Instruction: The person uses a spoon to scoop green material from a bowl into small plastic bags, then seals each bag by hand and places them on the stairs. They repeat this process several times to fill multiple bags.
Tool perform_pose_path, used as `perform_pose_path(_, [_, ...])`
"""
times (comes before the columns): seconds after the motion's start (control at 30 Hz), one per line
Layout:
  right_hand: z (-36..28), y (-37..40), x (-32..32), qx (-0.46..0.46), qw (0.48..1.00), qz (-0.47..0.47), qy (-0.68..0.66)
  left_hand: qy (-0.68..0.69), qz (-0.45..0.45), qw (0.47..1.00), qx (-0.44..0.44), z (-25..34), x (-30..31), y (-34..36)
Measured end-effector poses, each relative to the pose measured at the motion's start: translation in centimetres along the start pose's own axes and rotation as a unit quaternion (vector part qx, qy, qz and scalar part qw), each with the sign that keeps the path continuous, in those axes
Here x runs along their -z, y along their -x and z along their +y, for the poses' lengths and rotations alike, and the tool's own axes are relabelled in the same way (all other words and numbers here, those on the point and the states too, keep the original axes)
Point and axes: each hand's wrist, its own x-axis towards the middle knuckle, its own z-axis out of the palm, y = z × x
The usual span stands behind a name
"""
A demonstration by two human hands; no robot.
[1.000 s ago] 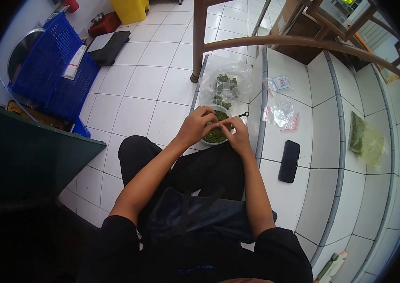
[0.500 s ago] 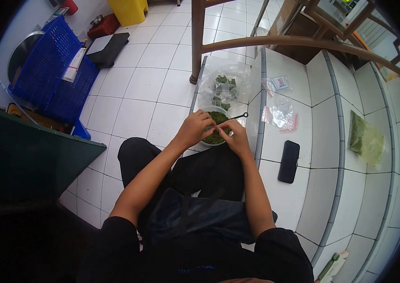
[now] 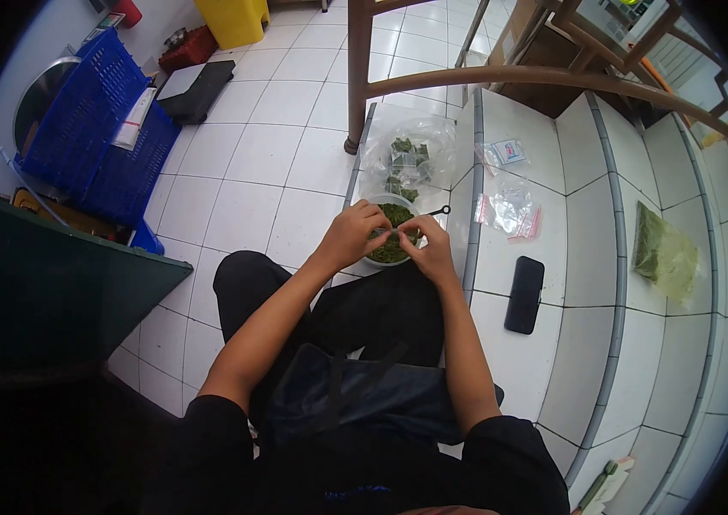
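White tiled floor (image 3: 252,172) and steps (image 3: 518,343) surround a bowl (image 3: 381,260) of green leaves on a low step. Above it, left hand (image 3: 353,233) and right hand (image 3: 430,245) share a closed grip on a small item (image 3: 396,230); the fingers hide what it is.

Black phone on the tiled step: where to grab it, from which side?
Pinch the black phone across its long edges near the middle, coming from above. It lies flat on the tiled step, so only its thin sides offer purchase; both long edges look clear, the small bags lying beyond its far end.
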Motion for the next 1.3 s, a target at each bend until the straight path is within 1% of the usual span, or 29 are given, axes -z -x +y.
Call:
perform_pose_path(0.13, [0.03,0.11,-0.13,-0.014,0.999,-0.040,-0.005,0.009,-0.006,1.000,-0.006,0.40,-0.26,0.12])
perform_pose_path(0.27, [0.02,0.17,-0.23,-0.010,0.999,-0.047,0.002,0.006,-0.014,1.000,-0.008,0.13,-0.31,0.15])
perform_pose_path(0.33, [-0.05,0.20,-0.30,-0.025,0.998,-0.061,0.004,0.006,-0.026,1.000,-0.007,0.11,-0.34,0.15])
perform_pose_path(0.43, [-0.21,0.21,-0.36,-0.026,0.998,-0.064,0.004,0.008,-0.017,1.000,-0.002,0.32,-0.38,0.19])
perform_pose_path(0.53, [-0.18,0.16,-0.42,-0.018,0.999,-0.050,0.003,-0.002,0.008,1.000,-0.023,0.38,-0.31,0.05])
perform_pose_path(0.97, [-0.62,0.09,-0.44,-0.014,0.997,-0.069,-0.012,-0.021,0.005,0.999,-0.032,0.22,-0.66,0.14])
perform_pose_path(1.07, [-0.47,0.15,-0.43,-0.028,0.998,-0.055,-0.015,-0.016,0.011,0.999,-0.031,0.14,-0.41,0.03])
perform_pose_path(1.13, [-0.31,0.14,-0.40,-0.027,0.999,-0.027,-0.012,-0.050,0.025,0.997,-0.048,0.03,-0.19,-0.06])
perform_pose_path(1.23, [-0.23,0.11,-0.34,-0.005,1.000,-0.022,-0.007,-0.063,0.015,0.997,-0.046,0.00,-0.30,0.12])
perform_pose_path(1.3, [-0.04,0.12,-0.44,-0.005,1.000,-0.026,-0.010,-0.054,0.010,0.998,-0.042,0.00,-0.40,0.19])
